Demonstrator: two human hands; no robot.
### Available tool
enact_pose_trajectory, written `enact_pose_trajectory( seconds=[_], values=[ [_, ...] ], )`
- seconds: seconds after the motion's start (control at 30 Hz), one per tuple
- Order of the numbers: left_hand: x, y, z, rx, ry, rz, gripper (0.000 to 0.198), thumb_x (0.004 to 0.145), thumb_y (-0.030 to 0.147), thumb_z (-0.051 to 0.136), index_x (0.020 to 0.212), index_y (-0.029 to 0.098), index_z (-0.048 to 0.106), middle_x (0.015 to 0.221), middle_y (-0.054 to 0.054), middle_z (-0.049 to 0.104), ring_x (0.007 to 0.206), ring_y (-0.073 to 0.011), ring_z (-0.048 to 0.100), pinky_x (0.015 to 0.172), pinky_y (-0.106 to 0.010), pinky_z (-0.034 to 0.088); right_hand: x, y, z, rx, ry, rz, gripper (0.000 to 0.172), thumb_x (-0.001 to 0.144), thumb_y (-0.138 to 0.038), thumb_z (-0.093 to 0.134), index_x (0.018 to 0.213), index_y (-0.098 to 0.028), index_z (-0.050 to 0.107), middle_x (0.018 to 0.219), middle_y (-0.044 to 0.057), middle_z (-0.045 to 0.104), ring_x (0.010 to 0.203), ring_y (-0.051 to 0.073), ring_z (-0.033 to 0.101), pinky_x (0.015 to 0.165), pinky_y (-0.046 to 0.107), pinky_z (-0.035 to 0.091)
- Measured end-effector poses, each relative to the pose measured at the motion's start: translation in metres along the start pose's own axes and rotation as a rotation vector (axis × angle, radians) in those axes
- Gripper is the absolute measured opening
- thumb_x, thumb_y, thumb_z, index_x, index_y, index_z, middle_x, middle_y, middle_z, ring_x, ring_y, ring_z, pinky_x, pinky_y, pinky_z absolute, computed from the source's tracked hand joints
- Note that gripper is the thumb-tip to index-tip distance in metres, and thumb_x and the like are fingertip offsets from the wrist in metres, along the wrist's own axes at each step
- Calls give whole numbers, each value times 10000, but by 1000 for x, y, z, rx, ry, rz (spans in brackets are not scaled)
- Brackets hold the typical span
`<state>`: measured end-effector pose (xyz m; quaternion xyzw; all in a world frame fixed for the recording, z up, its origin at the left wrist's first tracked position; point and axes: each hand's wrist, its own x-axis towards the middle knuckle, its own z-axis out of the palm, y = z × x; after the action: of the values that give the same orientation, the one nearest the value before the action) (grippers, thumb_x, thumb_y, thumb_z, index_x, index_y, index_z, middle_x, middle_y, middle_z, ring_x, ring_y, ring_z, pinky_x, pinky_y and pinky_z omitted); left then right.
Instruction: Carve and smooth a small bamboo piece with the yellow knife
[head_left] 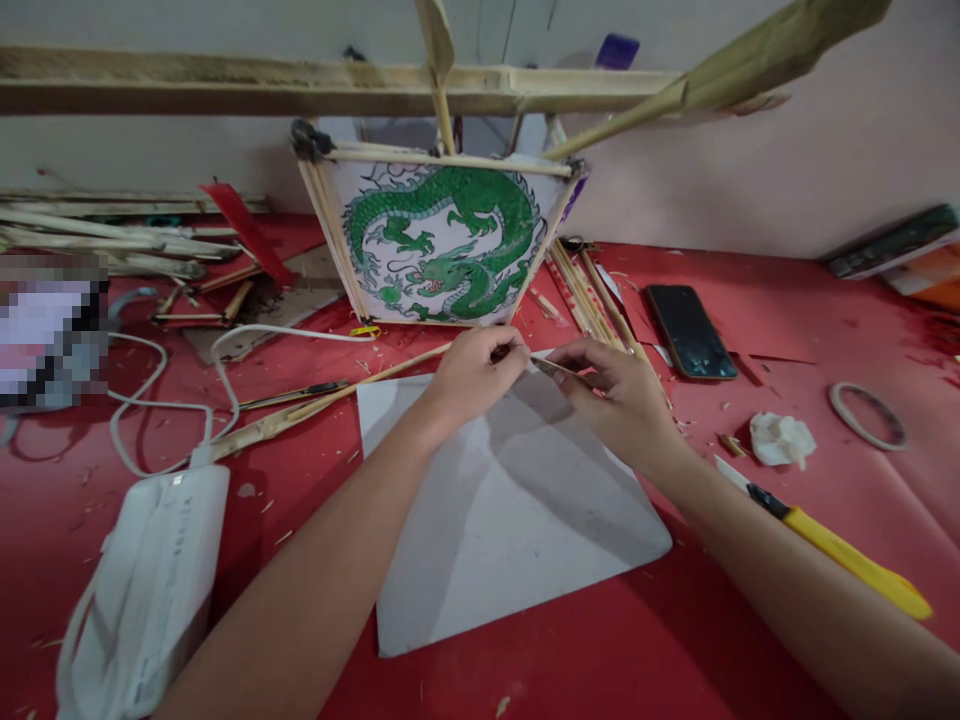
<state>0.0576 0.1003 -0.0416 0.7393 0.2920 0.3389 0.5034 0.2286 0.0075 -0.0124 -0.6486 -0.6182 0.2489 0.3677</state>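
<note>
While the left hand (476, 372) pinches a bamboo strip (375, 379) over the white sheet (495, 530), the right hand (616, 392) grips a thin sliver (553, 368); blade or wood, hard to tell.

Craft workshop, bamboo strips (112, 240), shavings on red table (750, 620), dragon lantern frame (442, 240)

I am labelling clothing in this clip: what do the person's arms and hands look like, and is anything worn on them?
The left forearm and right forearm are bare, with no sleeve in view. The left hand and right hand wear no gloves; no watch, bracelet or ring is visible.
</note>
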Motion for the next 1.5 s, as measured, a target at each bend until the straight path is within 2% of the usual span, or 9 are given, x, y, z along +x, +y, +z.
enact_pose_trajectory(
  seconds=[0.17,0.3,0.43,0.77,0.93,1.03,1.17,1.33,1.5],
  values=[
    [0,0,0,-28,13,-15,252,870,224,504,622,180,524,603,33,425,609,-107,415,590,-297,280,1,-3,-1,143,-18,66,94,872,-291,676,914,-222,723,871,26,707,788,179,625,693,318,479],
    [1,0,0,-64,13,-28,252,860,217,516,612,176,520,588,38,417,585,-99,391,569,-298,264,4,-2,-4,392,-63,275,159,800,-325,743,887,-192,726,728,6,643,627,131,540,588,283,414],
    [1,-2,1,-122,16,-14,252,860,211,521,612,175,504,581,42,391,583,-94,372,557,-289,258,7,-2,-7,579,-35,443,188,735,-296,786,853,-178,698,704,3,632,594,105,530,566,251,393],
    [1,-5,2,-159,6,-4,172,866,220,552,702,173,575,646,30,483,611,-94,430,569,-269,297,5,-1,-6,553,-40,442,216,761,-322,783,902,-179,703,732,9,642,595,90,511,547,221,380],
    [2,-7,2,-100,21,-4,127,843,218,587,727,172,609,656,32,513,612,-92,447,584,-267,319,6,5,-3,437,-71,360,227,816,-387,747,903,-186,688,722,4,636,577,100,498,533,242,369],
    [2,-6,2,-80,20,5,138,839,215,589,710,171,608,644,34,506,608,-92,442,590,-271,320,5,5,-2,257,-79,212,201,849,-391,714,889,-195,703,745,9,656,619,129,538,560,269,390],
    [1,-4,1,-64,20,5,207,861,219,559,661,169,572,620,35,476,617,-94,438,594,-273,312,0,0,-2,-79,-42,-13,104,893,-250,629,910,-200,719,827,21,710,710,159,604,634,293,432],
    [1,-2,1,-68,32,7,203,865,217,549,667,173,560,635,33,495,641,-98,450,607,-273,323,-8,-1,2,-408,-61,-254,192,862,-92,547,939,-165,707,943,82,731,848,212,670,770,340,498],
    [0,-2,2,-44,31,14,205,866,217,542,665,178,556,634,31,502,639,-102,457,605,-276,330,-13,6,9,-594,-129,-353,223,880,-89,530,1003,-147,707,972,106,719,930,276,671,800,388,514]
  ],
)
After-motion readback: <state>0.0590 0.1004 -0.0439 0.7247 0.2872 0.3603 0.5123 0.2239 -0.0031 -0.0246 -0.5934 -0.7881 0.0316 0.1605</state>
